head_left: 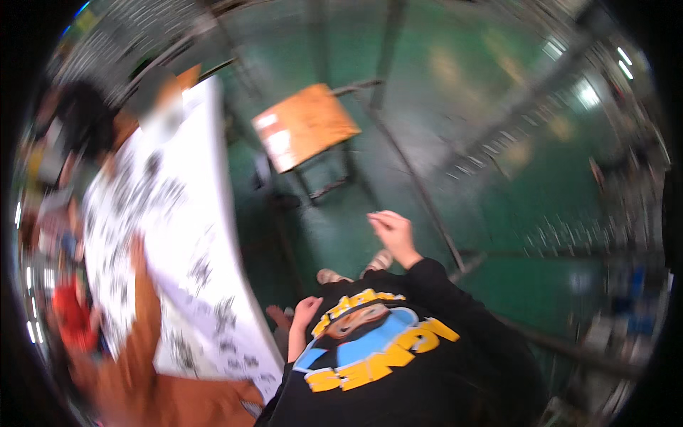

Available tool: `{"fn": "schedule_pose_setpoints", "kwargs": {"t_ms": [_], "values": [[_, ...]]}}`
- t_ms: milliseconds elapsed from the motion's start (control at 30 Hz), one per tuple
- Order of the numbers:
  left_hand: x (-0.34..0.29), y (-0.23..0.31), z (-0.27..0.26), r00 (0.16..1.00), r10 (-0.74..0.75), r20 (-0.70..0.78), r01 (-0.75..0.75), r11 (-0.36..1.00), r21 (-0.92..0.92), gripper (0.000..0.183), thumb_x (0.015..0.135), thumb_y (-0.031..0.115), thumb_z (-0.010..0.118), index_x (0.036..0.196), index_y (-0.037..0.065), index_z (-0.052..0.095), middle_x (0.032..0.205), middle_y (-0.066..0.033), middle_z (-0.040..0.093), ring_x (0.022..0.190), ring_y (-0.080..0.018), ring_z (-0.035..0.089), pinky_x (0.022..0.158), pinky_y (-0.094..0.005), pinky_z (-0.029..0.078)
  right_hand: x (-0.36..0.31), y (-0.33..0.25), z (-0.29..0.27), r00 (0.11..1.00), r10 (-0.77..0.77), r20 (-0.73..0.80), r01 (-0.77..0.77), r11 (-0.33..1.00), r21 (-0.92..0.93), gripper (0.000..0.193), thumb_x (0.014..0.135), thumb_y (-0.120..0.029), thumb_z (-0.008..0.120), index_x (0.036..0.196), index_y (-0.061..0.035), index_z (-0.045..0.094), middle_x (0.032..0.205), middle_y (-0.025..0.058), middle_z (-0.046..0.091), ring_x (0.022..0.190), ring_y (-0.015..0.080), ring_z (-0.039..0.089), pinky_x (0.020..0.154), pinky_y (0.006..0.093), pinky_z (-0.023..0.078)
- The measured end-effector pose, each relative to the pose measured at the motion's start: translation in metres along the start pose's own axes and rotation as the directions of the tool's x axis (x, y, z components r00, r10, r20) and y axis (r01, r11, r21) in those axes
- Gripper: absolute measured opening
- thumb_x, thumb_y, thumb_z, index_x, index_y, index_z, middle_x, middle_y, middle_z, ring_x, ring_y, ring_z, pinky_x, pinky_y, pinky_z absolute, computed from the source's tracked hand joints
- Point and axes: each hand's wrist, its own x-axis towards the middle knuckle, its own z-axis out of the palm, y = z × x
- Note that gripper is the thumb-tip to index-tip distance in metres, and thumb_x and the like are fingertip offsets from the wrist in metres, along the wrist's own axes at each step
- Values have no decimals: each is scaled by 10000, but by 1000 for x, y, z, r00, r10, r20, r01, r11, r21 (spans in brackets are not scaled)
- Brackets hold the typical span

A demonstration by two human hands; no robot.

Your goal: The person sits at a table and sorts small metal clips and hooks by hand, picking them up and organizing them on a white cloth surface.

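Observation:
My right hand [393,233] is held out in front of my body over the green floor. Its fingers are bent and pressed together at the tips; whatever may be between them is too small and blurred to make out. Closer to my waist, my left hand [307,312] is loosely curled, with nothing showing in it. It is beside the edge of a long white-topped table [206,128], apart from it. Many small dark parts [203,270] lie scattered in groups over that tabletop. Neither hand touches the table.
A stool with a wooden seat [306,128] stands ahead on the green floor [455,92]. At left, a co-worker's brown sleeve [146,313] reaches across the table. Other people sit along its far side, one in red [75,317]. Blurred shelves and goods line the right side.

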Motion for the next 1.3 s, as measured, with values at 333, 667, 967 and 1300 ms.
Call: {"fn": "schedule_pose_setpoints", "kwargs": {"t_ms": [333, 667, 967, 1300], "values": [[-85, 52, -38, 889, -19, -458, -28, 995, -94, 257, 776, 243, 585, 900, 18, 580, 664, -72, 571, 609, -145, 538, 581, -281, 435, -8, -64, 95, 892, 16, 453, -179, 930, 321, 106, 782, 35, 545, 866, 42, 609, 752, 31, 518, 593, 70, 495, 502, 180, 391], [-94, 70, -52, 438, -318, -841, -23, 931, -364, 168, 766, 155, 573, 865, 20, 588, 640, -49, 552, 554, -115, 483, 537, -265, 413, 20, -118, 170, 326, -552, 767, 306, 829, 467, 165, 675, 50, 613, 825, -15, 637, 826, 88, 532, 754, 193, 523, 653, 259, 419], [-57, 47, -97, -140, -270, -953, 130, 949, -288, 174, 732, 74, 546, 901, 55, 582, 738, -101, 552, 668, -273, 539, 616, -347, 433, 51, -152, 225, -132, -643, 754, 228, 721, 654, 231, 629, 50, 626, 834, -54, 649, 960, 108, 571, 898, 257, 535, 749, 322, 436], [-86, -8, -162, 119, -25, -993, 458, 888, 33, 167, 712, 94, 606, 879, 90, 608, 763, -67, 514, 777, -248, 541, 658, -357, 461, 45, -149, 245, -145, -624, 768, 232, 732, 640, 191, 651, 30, 633, 824, -49, 648, 987, 106, 589, 879, 245, 553, 717, 304, 440]]}}
